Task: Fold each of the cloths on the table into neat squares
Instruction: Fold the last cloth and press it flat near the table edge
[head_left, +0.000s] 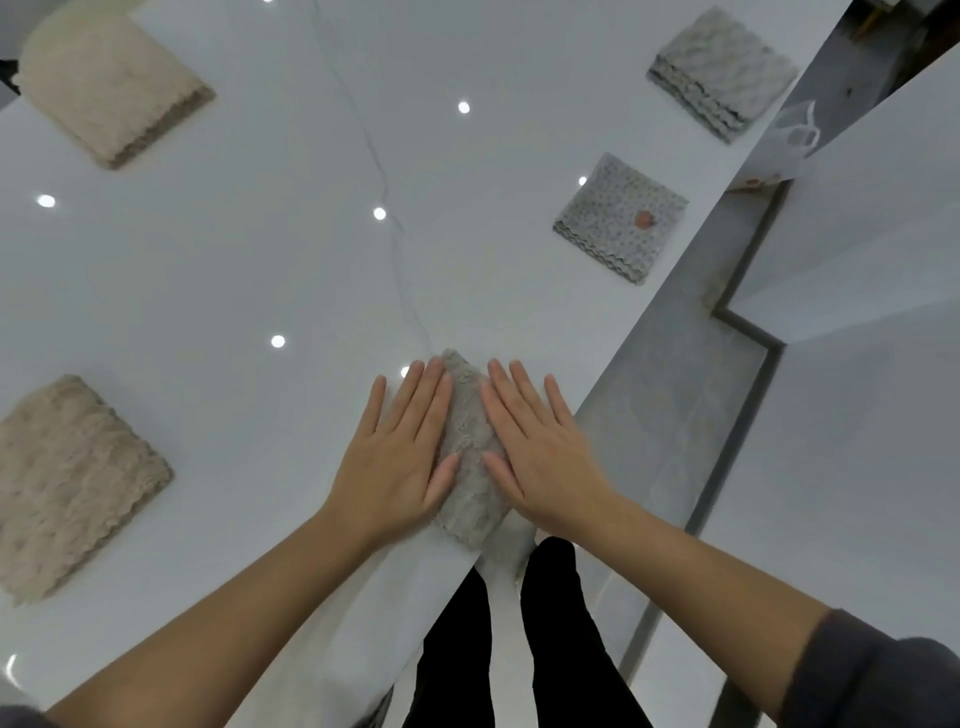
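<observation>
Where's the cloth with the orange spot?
In the head view, the spotted cloth lies on the table, far right by the edge, below the grey cloth.
</observation>
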